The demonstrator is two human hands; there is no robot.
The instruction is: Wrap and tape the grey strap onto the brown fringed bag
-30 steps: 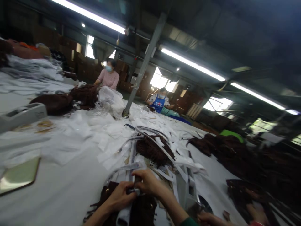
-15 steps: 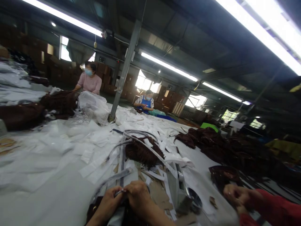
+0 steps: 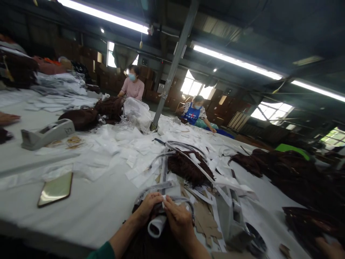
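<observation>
My left hand [image 3: 149,207] and my right hand [image 3: 178,217] meet close together at the table's near edge. Both are closed, fingertips pinching a small white wrapping piece [image 3: 163,201] between them. Just below the fingers a rolled white tube [image 3: 157,226] shows its open end. Under my wrists lies a dark brown bag [image 3: 151,246], mostly covered by my arms. Clear-wrapped grey straps [image 3: 157,186] curve around behind my fingers. A dark brown fringed piece [image 3: 188,167] rests farther back on the table.
A tape dispenser [image 3: 233,216] stands beside cardboard scraps [image 3: 206,219] on my right; another tape dispenser [image 3: 48,133] and a phone [image 3: 55,189] are left. Brown bags [image 3: 285,172] are heaped right, near a co-worker's hand [image 3: 330,248]. A metal post [image 3: 172,72] rises beyond.
The view has swung left, bringing the phone and left tape dispenser into sight. My hands stay close together, and the rolled white tube now shows below them.
</observation>
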